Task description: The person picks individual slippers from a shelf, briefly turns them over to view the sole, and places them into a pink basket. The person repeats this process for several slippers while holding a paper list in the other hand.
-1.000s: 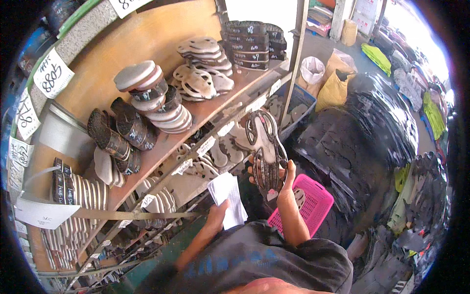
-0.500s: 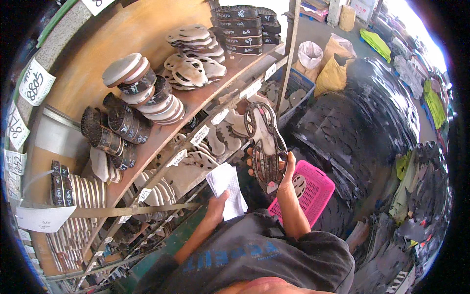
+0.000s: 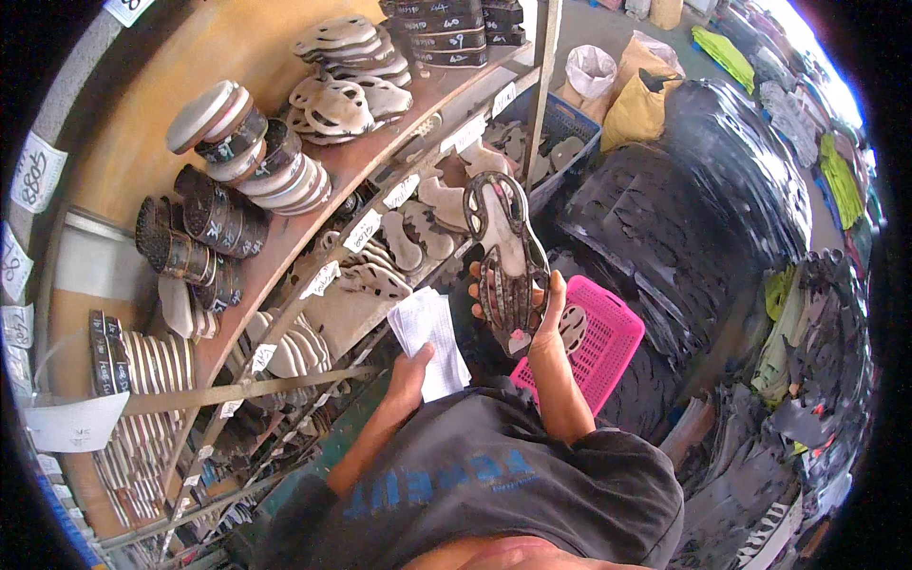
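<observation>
"What's changed?"
"My view swung; brown wooden shelf [image 3: 361, 157] slid toward upper left. Both holds unchanged, so handling hasn't advanced, I judge."
"Hands?"
"Left hand [image 3: 409, 370] pinching white paper sheets [image 3: 432, 332]; right hand [image 3: 547, 321] grasping dark-rimmed, pale-centred, sole-shaped piece [image 3: 510, 255], right of frame centre, beside pink plastic basket [image 3: 604, 357]."

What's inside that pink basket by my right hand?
The pink basket holds one visible pale piece with holes. Your right hand and forearm hide part of the inside; what lies there can't be seen.
</observation>
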Motion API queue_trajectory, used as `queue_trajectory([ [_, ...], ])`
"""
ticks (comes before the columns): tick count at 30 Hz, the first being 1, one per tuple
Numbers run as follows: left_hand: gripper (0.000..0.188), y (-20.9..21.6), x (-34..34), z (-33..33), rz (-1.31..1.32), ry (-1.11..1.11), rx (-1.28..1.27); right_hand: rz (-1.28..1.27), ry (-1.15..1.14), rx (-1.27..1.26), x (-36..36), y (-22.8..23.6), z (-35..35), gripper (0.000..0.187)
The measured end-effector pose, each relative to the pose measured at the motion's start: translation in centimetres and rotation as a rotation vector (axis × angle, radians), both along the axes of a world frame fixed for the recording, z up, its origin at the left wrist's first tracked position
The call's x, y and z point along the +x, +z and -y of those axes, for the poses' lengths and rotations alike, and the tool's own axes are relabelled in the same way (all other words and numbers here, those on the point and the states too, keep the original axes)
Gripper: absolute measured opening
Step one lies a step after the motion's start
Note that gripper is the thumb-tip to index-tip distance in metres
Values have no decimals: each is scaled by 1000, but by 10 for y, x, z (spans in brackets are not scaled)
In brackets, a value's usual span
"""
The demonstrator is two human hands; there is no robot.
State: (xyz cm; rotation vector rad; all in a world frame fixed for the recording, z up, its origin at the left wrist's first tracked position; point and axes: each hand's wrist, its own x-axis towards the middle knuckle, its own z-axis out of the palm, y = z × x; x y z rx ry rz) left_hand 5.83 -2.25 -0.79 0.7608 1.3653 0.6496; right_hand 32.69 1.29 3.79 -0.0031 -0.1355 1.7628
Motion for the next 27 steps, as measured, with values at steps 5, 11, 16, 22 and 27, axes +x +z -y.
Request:
queue_trajectory([
  [5,54,2,3,3,-39,15,-51,-20,3,33,4,-12,6,110],
  [11,52,-5,2,9,-65,47,-87,-118,113,40,10,-35,8,86],
  [16,54,2,6,9,-226,-1,-103,-105,113,-22,7,-27,10,101],
  [22,52,13,7,15,-170,-43,-62,48,10,-38,-2,-11,18,104],
  [27,50,13,10,21,-77,0,-43,5,4,-55,-2,-3,23,96],
])
